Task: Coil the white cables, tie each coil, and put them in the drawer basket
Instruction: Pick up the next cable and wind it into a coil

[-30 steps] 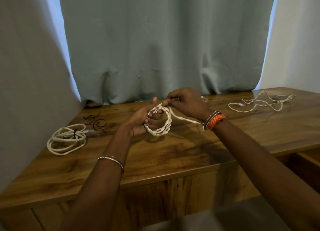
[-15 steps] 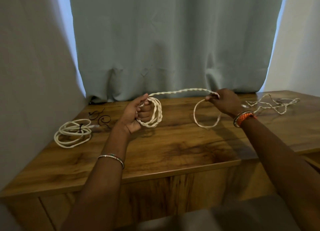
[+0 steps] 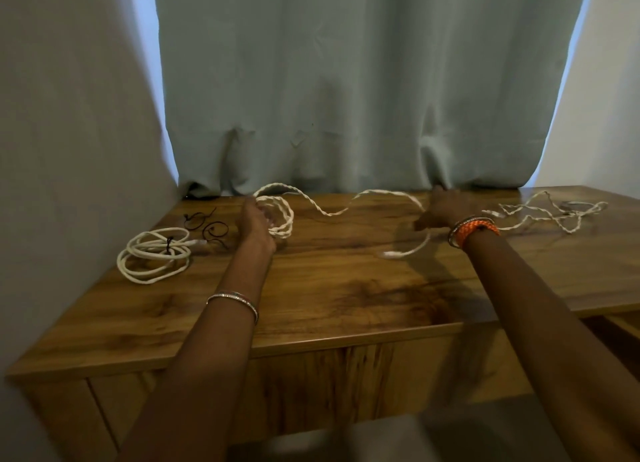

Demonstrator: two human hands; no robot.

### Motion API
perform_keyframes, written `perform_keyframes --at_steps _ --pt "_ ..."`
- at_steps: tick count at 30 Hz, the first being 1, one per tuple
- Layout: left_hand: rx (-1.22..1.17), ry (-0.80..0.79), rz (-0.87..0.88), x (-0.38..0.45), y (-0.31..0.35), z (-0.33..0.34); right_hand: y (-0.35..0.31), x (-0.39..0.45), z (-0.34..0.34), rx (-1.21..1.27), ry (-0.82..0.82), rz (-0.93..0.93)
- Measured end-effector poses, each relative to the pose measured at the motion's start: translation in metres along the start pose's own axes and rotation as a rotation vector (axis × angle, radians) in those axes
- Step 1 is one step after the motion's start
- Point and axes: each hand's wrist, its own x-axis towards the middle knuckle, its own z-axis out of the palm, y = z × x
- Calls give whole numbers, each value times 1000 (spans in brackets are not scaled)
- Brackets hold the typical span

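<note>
My left hand [image 3: 255, 226] grips a small coil of twisted white cable [image 3: 281, 215] above the wooden table [image 3: 346, 295]. From the coil the same cable sags in a loose wave to my right hand [image 3: 441, 209], which pinches it far to the right. The cable's free end [image 3: 403, 252] hangs down from that hand and rests on the table. A finished white coil [image 3: 152, 255], bound with a dark tie, lies at the left. A loose tangled white cable [image 3: 550, 215] lies at the back right. No drawer basket shows.
Thin black wire ties [image 3: 204, 224] lie behind the finished coil. A grey-green curtain [image 3: 363, 98] hangs along the table's back edge and a wall closes the left side. Cabinet fronts [image 3: 346, 375] run below the table's near edge.
My right hand has swung out to the right, drawing the cable away from the coil into a long slack span. The left hand has kept its hold on the coil.
</note>
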Motion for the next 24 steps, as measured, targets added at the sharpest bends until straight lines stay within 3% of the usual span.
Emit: perform_keyframes --at_steps 2,5,7,11,13,15,18,24 --pt "225 -50 36 -1 -10 7 -21 -8 -5 -23 -115 -41" --pt "452 -203 58 -9 -19 13 -64 -22 -5 120 54 -203" --pt "520 -331 22 -18 -20 16 -96 -25 0 380 105 -391" --pt "509 -492 -160 -26 -14 15 -127 -27 23 745 24 -612" --pt "474 -484 -190 -23 -10 13 -124 -28 33 903 -99 -658" --pt "420 -473 -190 -22 -7 12 -120 -27 38 1009 -113 -668" --pt "335 -453 -165 -24 -9 16 -119 -22 33 967 19 -704" --pt "352 -427 -100 -24 -10 15 -113 -15 25 652 223 -662"
